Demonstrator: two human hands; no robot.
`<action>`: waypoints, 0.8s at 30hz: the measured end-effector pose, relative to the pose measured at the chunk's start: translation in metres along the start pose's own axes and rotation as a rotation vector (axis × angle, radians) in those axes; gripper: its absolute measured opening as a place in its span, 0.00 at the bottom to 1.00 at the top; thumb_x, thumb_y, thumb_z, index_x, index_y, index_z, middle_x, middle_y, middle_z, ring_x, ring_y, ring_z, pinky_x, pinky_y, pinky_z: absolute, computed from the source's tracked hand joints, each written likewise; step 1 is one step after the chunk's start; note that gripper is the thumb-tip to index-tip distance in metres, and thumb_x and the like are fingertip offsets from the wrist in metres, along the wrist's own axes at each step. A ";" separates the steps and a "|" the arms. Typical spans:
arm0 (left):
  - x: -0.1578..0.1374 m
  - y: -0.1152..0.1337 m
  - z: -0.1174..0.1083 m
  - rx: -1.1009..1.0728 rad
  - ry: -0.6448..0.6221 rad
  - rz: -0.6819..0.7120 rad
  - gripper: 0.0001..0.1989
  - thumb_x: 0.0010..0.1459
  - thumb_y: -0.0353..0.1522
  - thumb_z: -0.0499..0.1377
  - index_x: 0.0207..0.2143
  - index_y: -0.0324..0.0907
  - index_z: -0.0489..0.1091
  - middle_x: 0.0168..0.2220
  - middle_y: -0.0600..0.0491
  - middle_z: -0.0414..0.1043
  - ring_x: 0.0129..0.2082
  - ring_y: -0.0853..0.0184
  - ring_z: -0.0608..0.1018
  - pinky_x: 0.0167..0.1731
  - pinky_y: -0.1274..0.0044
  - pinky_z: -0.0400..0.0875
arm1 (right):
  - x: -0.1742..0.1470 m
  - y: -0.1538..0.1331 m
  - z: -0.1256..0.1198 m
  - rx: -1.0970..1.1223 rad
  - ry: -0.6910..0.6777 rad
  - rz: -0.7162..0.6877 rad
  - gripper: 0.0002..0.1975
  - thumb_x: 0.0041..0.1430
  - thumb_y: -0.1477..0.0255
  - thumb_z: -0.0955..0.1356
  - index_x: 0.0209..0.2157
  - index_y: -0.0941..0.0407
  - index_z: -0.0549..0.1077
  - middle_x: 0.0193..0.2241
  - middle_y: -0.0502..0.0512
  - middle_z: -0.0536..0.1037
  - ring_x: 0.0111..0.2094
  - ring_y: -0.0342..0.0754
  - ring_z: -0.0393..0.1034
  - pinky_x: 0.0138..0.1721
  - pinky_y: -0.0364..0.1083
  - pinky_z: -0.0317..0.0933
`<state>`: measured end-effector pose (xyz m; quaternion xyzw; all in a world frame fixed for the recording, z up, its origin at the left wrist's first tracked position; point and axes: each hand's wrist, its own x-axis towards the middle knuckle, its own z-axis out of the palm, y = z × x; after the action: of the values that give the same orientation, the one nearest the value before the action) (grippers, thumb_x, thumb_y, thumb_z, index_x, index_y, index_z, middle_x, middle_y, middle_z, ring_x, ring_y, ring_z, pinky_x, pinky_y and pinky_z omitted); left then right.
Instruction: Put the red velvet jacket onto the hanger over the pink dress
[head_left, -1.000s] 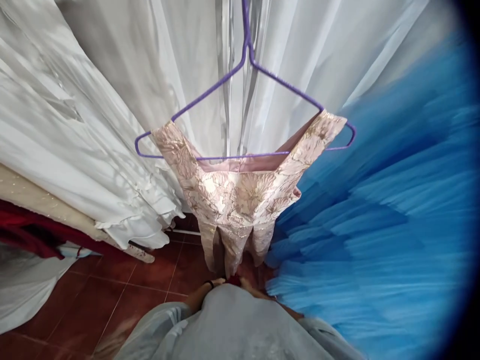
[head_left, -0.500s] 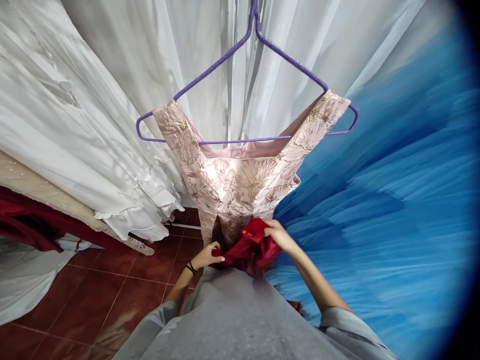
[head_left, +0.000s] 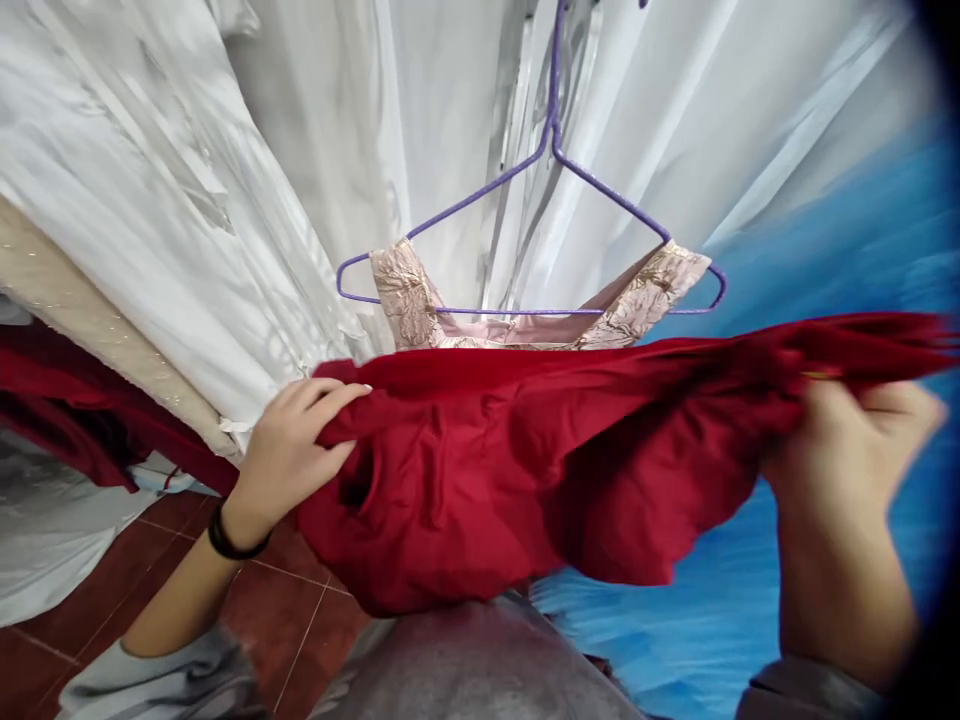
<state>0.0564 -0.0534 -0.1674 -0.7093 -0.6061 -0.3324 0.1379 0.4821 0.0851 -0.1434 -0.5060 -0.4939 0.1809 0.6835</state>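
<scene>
A red satin garment (head_left: 465, 480) is stretched crosswise in front of my body, held at both ends. My left hand (head_left: 300, 440) grips its left end, thumb and fingers pinching the cloth, with a black band at the wrist. At the far right, my right hand (head_left: 847, 450), blurred by motion, is closed around the bunched other end. Behind the red cloth, a pink and gold floral dress (head_left: 405, 290) hangs by its straps from a purple hanger (head_left: 480, 193). Most of that dress is hidden by the red garment.
White drapes (head_left: 315, 120) hang behind and to the left. Blue tulle (head_left: 840, 250) fills the right side. Beige sparkly fabric (head_left: 97, 310) and dark red cloth (head_left: 67, 420) hang at the left, above a red tiled floor (head_left: 292, 630).
The red garment has been lifted from low near my waist and spread out wide. My hands have moved up and apart, the right one far to the right.
</scene>
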 end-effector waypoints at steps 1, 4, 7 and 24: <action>-0.003 -0.009 0.002 -0.001 -0.123 -0.077 0.15 0.56 0.34 0.57 0.46 0.47 0.74 0.44 0.50 0.75 0.45 0.57 0.76 0.47 0.68 0.70 | -0.003 0.008 0.007 0.009 -0.045 0.053 0.02 0.37 0.71 0.67 0.16 0.51 0.70 0.21 0.51 0.72 0.22 0.43 0.57 0.28 0.51 0.48; -0.015 -0.037 0.004 0.004 -0.182 -0.275 0.15 0.56 0.33 0.53 0.43 0.42 0.73 0.44 0.47 0.76 0.44 0.57 0.77 0.45 0.70 0.71 | -0.026 0.031 0.032 -0.094 -0.436 0.151 0.02 0.39 0.70 0.68 0.18 0.53 0.72 0.18 0.52 0.71 0.21 0.46 0.59 0.27 0.50 0.54; -0.023 -0.050 -0.014 0.028 0.062 -0.380 0.17 0.51 0.30 0.52 0.43 0.40 0.73 0.39 0.49 0.78 0.40 0.61 0.78 0.43 0.73 0.70 | -0.070 0.043 0.068 -0.303 -0.877 -0.003 0.08 0.47 0.66 0.66 0.25 0.55 0.75 0.22 0.56 0.75 0.24 0.55 0.68 0.30 0.54 0.63; -0.019 -0.048 -0.132 0.462 0.613 -0.616 0.25 0.49 0.45 0.67 0.46 0.42 0.70 0.36 0.54 0.70 0.36 0.62 0.72 0.38 0.68 0.64 | -0.125 -0.168 0.334 -0.154 -1.044 -0.927 0.19 0.54 0.86 0.57 0.47 0.61 0.66 0.49 0.61 0.73 0.50 0.52 0.69 0.49 0.47 0.63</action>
<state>-0.0304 -0.1359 -0.0913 -0.3175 -0.7772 -0.4080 0.3587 0.0972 0.0924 -0.0588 -0.1373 -0.9338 0.0544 0.3259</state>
